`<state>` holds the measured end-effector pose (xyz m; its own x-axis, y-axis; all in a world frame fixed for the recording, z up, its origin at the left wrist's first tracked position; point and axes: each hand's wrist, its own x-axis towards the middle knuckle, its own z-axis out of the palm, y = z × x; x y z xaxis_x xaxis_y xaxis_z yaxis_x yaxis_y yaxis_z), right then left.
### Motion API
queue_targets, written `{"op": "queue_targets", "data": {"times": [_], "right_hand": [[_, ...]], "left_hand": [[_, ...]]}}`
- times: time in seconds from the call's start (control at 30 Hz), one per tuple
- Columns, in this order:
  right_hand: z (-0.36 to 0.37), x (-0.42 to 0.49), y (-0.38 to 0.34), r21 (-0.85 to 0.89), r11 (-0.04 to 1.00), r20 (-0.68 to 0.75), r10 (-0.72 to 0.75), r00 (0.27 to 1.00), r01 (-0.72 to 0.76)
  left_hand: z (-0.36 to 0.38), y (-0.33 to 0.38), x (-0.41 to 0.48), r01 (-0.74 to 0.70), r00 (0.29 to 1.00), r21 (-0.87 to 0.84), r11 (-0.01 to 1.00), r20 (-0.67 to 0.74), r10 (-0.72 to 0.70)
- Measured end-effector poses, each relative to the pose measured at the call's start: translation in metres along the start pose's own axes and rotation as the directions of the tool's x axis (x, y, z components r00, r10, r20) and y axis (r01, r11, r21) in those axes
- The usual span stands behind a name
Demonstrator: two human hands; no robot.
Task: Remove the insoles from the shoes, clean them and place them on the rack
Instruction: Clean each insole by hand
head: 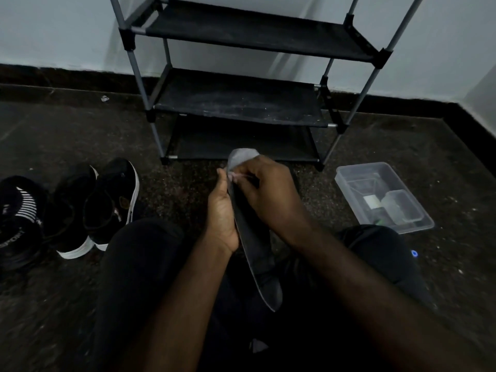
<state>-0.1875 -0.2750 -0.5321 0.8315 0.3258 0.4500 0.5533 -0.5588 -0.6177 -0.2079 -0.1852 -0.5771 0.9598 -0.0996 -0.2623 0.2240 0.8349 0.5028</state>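
Note:
A long dark insole [257, 253] stands on edge between my knees, its grey toe end pointing toward the rack. My left hand [222, 216] grips its left side around the middle. My right hand [268, 191] curls over the upper part and pinches something small and pale against it; what it is I cannot tell. A pair of black shoes with white soles [94, 205] stands on the floor at the left. A black sport shoe with white stripes [20, 218] sits further left. The black shoe rack [241, 103] stands against the wall ahead, its shelves bare.
A clear plastic box [381, 196] holding smaller containers sits on the dark speckled floor at the right. My legs in dark trousers [139, 264] fill the lower frame. A small scrap [104, 98] lies by the wall at the left.

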Motion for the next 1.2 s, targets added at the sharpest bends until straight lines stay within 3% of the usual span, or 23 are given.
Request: {"op": "queue_targets", "data": {"times": [0.13, 0.3, 0.53, 0.77, 1.03, 1.2], "right_hand": [[0.003, 0.001, 0.002, 0.003, 1.000, -0.025, 0.018, 1.000, -0.018], [0.003, -0.035, -0.003, 0.082, 0.995, 0.158, 0.048, 0.986, -0.062], [0.002, -0.001, -0.001, -0.019, 0.999, -0.044, 0.044, 0.998, -0.044], [0.005, -0.033, -0.013, 0.073, 0.996, 0.112, 0.045, 0.993, -0.053], [0.003, 0.006, -0.007, -0.023, 0.997, -0.085, 0.070, 0.994, -0.072], [0.004, -0.022, -0.017, 0.054, 0.995, 0.074, 0.081, 0.994, -0.085]], "left_hand": [[-0.004, 0.001, 0.002, 0.000, 1.000, 0.004, 1.000, -0.027, 0.000], [-0.005, 0.010, 0.003, -0.007, 1.000, -0.065, 0.998, -0.019, 0.006], [0.003, 0.004, -0.001, -0.026, 1.000, 0.039, 0.999, 0.003, 0.026], [-0.005, 0.009, 0.003, -0.013, 1.000, -0.013, 1.000, 0.013, 0.013], [-0.002, -0.001, -0.001, -0.014, 0.998, -0.006, 1.000, 0.056, 0.015], [-0.008, 0.005, 0.002, -0.026, 0.999, -0.003, 1.000, 0.024, 0.026]]}}
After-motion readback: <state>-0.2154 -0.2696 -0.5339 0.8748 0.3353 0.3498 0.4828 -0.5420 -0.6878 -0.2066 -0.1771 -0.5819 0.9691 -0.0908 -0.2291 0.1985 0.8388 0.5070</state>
